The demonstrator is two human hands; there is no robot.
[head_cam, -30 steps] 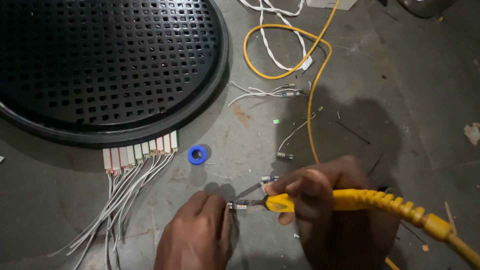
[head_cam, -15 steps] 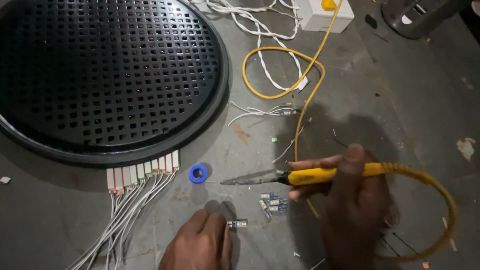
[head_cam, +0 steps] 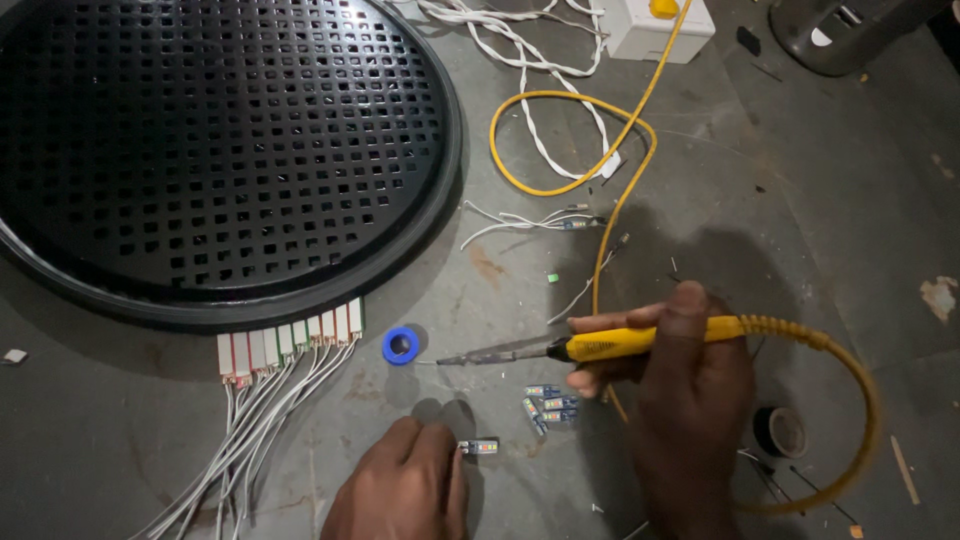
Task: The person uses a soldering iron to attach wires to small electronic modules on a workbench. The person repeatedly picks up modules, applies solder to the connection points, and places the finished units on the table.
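My right hand [head_cam: 680, 390] grips a yellow-handled soldering iron [head_cam: 610, 344], held level with its metal tip [head_cam: 470, 358] pointing left at a small blue solder reel [head_cam: 400, 345]. My left hand [head_cam: 405, 485], low in the view, pinches a small bulb with coloured contacts [head_cam: 478, 447] against the grey floor. A few similar small bulbs [head_cam: 548, 405] lie between the two hands, just below the iron.
A large round black perforated grille [head_cam: 200, 150] fills the upper left. A row of small sockets with white wires [head_cam: 290, 345] lies at its lower edge. The iron's yellow cable [head_cam: 600, 180] loops up to a white socket box [head_cam: 660, 30]. Black tape roll [head_cam: 780, 432] at right.
My right hand has lifted the iron away from the bulb in my left hand and swung the tip up and left towards the blue reel. The view has shifted downward.
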